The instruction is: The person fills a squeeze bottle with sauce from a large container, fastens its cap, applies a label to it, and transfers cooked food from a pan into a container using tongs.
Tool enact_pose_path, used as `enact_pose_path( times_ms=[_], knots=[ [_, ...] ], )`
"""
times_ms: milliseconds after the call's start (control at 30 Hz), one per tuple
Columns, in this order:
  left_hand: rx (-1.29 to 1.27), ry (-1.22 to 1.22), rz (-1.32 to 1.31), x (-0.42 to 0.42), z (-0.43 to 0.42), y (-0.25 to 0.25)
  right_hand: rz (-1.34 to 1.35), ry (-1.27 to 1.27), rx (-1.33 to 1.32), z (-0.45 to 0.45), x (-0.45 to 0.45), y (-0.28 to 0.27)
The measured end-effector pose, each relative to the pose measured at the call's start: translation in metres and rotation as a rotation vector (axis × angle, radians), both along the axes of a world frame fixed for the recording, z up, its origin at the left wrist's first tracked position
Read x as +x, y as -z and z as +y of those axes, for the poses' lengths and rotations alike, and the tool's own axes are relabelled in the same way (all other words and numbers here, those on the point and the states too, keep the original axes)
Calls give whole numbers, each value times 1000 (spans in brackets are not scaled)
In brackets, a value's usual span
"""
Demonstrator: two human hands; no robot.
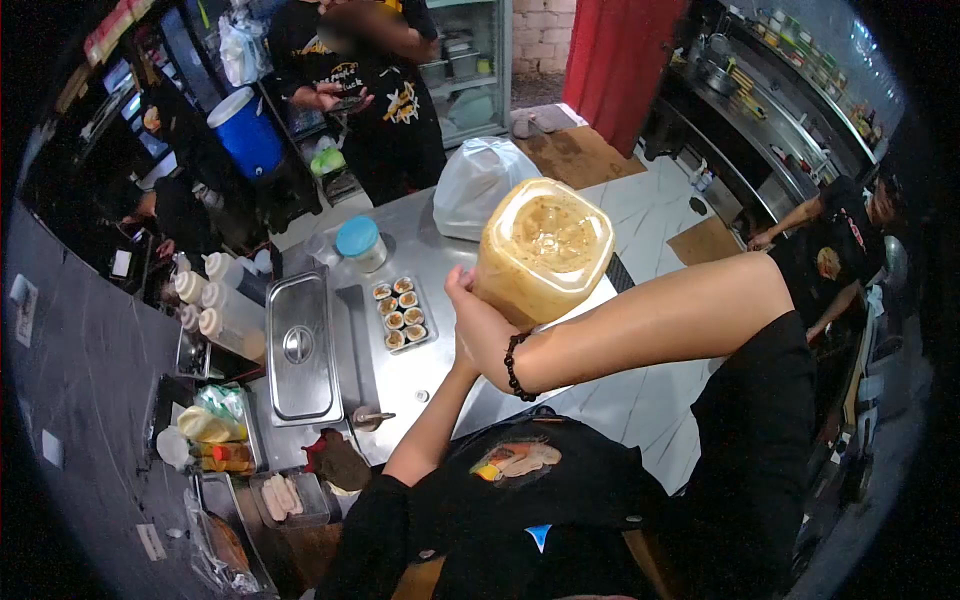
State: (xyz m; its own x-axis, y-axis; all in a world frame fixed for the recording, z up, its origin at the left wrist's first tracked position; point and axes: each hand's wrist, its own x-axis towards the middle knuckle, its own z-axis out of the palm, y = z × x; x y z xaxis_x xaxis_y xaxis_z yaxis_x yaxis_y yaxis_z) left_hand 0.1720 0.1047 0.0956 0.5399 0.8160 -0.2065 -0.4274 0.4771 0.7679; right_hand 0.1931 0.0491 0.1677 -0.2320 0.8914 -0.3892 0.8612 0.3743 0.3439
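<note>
A big clear plastic jar [545, 250] of yellowish, speckled sauce is lifted above the steel counter, its squarish base turned up toward me. My right hand [482, 325], with a dark beaded bracelet at the wrist, is wrapped around the jar's near left side. My left forearm rises from below and passes behind the right hand, so my left hand's fingers are hidden. The jar's mouth is out of sight too. Left of the jar, a clear tray of sushi rolls [402, 314] lies on the counter. Behind it stands a tub with a blue lid [360, 237].
A tied white plastic bag [481, 188] stands behind the jar. At left are a lidded steel pan [302, 345] and several squeeze bottles [226, 318]. One person [365, 110] stands across the counter, another [830, 240] works at right, and someone is partly visible at far left.
</note>
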Motion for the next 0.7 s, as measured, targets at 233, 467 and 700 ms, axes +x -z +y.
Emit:
enact_pose_path(
  times_ms=[233,467,700],
  knots=[
    [-101,-179,264,-9,-9,13,62,-94,91,-6,-6,-10],
    [795,238,290,-13,19,126,842,-710,1029,-59,31,-84],
    [1035,219,367,-8,36,140,1767,60,662,-55,135,-12]
  ],
)
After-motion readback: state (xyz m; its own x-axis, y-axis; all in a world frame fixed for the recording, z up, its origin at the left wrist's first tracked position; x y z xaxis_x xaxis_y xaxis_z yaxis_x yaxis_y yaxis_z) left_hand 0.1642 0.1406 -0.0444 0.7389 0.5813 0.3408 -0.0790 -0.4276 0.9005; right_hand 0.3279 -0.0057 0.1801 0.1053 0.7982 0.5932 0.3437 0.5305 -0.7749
